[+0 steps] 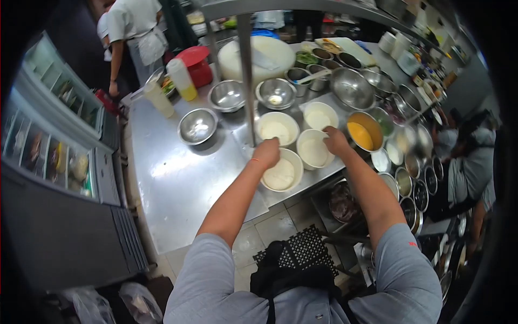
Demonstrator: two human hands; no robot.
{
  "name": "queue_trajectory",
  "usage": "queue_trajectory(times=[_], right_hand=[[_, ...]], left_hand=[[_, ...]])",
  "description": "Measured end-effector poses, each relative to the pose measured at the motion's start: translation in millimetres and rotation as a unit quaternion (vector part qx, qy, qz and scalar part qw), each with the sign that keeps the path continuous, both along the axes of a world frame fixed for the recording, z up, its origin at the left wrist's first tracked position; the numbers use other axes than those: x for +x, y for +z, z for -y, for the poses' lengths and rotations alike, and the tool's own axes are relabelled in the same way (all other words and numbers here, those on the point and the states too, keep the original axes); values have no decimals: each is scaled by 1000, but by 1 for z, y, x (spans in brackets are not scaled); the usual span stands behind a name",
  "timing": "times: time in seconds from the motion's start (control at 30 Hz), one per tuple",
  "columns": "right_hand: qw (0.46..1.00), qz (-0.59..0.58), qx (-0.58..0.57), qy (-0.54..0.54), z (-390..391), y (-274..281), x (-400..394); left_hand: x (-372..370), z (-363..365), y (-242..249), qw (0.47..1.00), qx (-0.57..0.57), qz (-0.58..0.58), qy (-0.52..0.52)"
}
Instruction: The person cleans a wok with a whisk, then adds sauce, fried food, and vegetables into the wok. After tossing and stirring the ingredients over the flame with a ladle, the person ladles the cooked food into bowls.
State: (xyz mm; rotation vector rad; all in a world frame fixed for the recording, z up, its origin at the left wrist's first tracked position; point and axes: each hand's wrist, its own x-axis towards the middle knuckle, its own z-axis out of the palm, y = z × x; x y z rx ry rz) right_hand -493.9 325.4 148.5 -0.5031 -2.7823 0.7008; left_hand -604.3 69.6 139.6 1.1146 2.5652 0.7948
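Observation:
Four-sided in layout, several white round bowls with pale, creamy-white contents stand close together at the table's front edge. My left hand (267,153) has its fingers closed at the rim of the front left white bowl (292,157). Across from it, my right hand (335,141) grips the rim of the front right white bowl (309,135). Directly behind are the back left white bowl (275,117) and the back right white bowl (321,106). Both gripped bowls look upright; whether they touch the table fully cannot be seen. My fingertips are partly hidden.
A metal post (247,81) rises beside the bowls. Steel mixing bowls (197,126) stand left and behind. A pot of orange liquid (365,131) is close to my right hand. Squeeze bottles (182,79) stand back left. Other people work at the back left and far right.

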Motion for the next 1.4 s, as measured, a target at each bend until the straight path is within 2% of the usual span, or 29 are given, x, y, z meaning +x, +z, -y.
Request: queue_trajectory(times=[0.1, 0.3, 0.4, 0.47, 0.57, 0.7, 0.77, 0.87, 0.93, 0.97, 1.0, 1.03, 1.07, 1.1, 1.13, 1.17, 1.2, 1.23, 1.27, 1.3, 1.33, 1.37, 1.4], right_hand=[[999, -3, 40, -10, 6, -8, 9], [999, -16, -11, -34, 63, 39, 63], [999, -25, -34, -3, 110, 68, 83], [996, 6, -49, 75, 151, 82, 88], [987, 34, -58, 149, 210, 81, 66], [971, 28, -81, 223, 269, 49, 7], [962, 14, -53, 266, 290, 26, -19], [958, 3, -40, 283, 306, 10, -39], [964, -33, -48, 260, 307, 39, -15], [962, -74, -55, 256, 304, 48, 6], [963, -114, -55, 237, 294, 55, 37], [957, -127, -43, 255, 278, 66, 83], [956, -136, -24, 258, 262, 74, 133], [958, -139, -36, 248, 247, 67, 186], [962, -145, -44, 228, 231, 58, 241], [984, -133, -13, 120, 209, 52, 298], [1000, -10, -22, 5, 195, 45, 364], [987, 105, -61, -105, 196, 40, 435], [938, 210, -17, -274, 196, 37, 507], [880, 209, 39, -425, 204, 54, 584], [786, 261, 3, -560, 216, 74, 657], [668, 216, 97, -705, 241, 52, 747], [550, 291, 118, -774, 269, 75, 814]], left_hand=[[27, 16, 5, 999, 14, -8, 32], [71, 79, 40, 996, 43, -21, 74], [79, 139, 59, 992, 55, -12, 117], [82, 183, 77, 987, 56, -19, 146], [72, 242, 70, 978, 54, -41, 199], [56, 298, 51, 965, 10, -36, 260], [45, 318, 40, 962, -14, -40, 270], [33, 337, 35, 963, -10, -32, 267], [31, 345, 36, 965, -12, -87, 247], [46, 347, 57, 953, -65, -145, 258], [68, 330, 105, 927, -156, -98, 327], [89, 312, 132, 919, -34, -101, 379], [107, 297, 139, 910, 57, -205, 355], [129, 265, 147, 889, 153, -237, 360], [160, 223, 150, 875, 249, -253, 328], [179, 193, 132, 885, 343, -188, 253], [191, 165, 98, 898, 406, -55, 160], [228, 120, 103, 932, 335, 98, 93], [249, 92, 98, 960, 227, 151, -56], [262, 70, 79, 939, 198, 246, -137], [274, 48, 64, 909, 159, 328, -203], [287, 24, 67, 891, 144, 348, -253], [303, 1, 74, 874, 130, 365, -292]])
